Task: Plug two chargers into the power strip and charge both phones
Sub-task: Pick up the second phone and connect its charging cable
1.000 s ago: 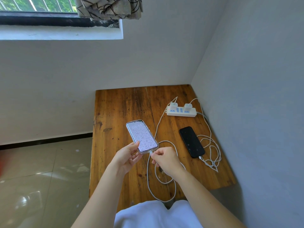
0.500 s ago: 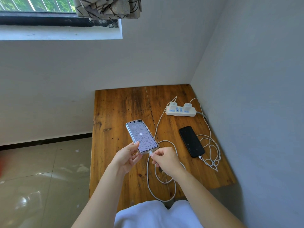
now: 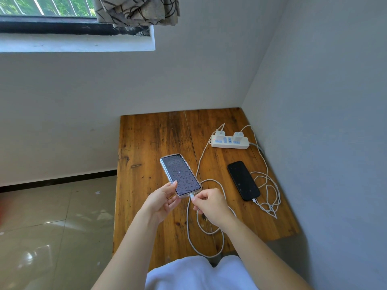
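Note:
A white power strip [image 3: 230, 143] lies at the back right of the wooden table [image 3: 150, 139], with two white chargers [image 3: 219, 134] [image 3: 238, 135] plugged into it. A black phone [image 3: 243, 180] lies flat at the right, a white cable [image 3: 267, 191] joined to its near end. My left hand [image 3: 162, 200] holds a phone in a clear case [image 3: 180, 174] above the table, its screen lit. My right hand [image 3: 209, 204] pinches the plug of a second white cable [image 3: 201, 164] at that phone's bottom port.
The table stands in a room corner, walls behind and at its right. Loose cable loops [image 3: 206, 233] lie on the near part of the table. Tiled floor [image 3: 52, 227] is at the left. A window with a curtain [image 3: 136, 10] is above.
The held phone's screen has turned from a bright pattern to a darker one with a small bolt mark. Both hands stay almost where they were.

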`<state>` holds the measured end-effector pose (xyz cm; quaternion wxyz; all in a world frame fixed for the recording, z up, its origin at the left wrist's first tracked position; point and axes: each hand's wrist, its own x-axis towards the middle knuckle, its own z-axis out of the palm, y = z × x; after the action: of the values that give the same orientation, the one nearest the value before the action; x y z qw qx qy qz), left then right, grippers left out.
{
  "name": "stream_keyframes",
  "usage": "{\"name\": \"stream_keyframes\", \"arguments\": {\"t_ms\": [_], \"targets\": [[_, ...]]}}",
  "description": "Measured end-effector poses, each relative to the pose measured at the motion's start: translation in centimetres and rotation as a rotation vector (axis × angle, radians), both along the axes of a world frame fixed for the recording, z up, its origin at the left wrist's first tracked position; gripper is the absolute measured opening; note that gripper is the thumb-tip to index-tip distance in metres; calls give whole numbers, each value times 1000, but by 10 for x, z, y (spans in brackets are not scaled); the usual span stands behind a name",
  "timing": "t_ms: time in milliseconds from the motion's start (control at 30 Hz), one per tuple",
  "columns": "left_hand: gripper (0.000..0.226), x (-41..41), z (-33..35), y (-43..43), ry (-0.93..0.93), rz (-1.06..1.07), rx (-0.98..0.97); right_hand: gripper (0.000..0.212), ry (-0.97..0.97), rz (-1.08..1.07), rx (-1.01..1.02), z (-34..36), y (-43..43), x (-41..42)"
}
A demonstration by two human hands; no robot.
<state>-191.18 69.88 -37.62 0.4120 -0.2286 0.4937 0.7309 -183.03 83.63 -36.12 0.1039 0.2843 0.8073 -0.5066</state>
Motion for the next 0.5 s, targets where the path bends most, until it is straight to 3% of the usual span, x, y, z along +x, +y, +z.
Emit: {"name": "stream_keyframes", "arguments": {"t_ms": [500], "targets": [[38, -1, -2, 2, -4, 1, 0, 16, -12, -5, -12, 1, 1, -1]]}}
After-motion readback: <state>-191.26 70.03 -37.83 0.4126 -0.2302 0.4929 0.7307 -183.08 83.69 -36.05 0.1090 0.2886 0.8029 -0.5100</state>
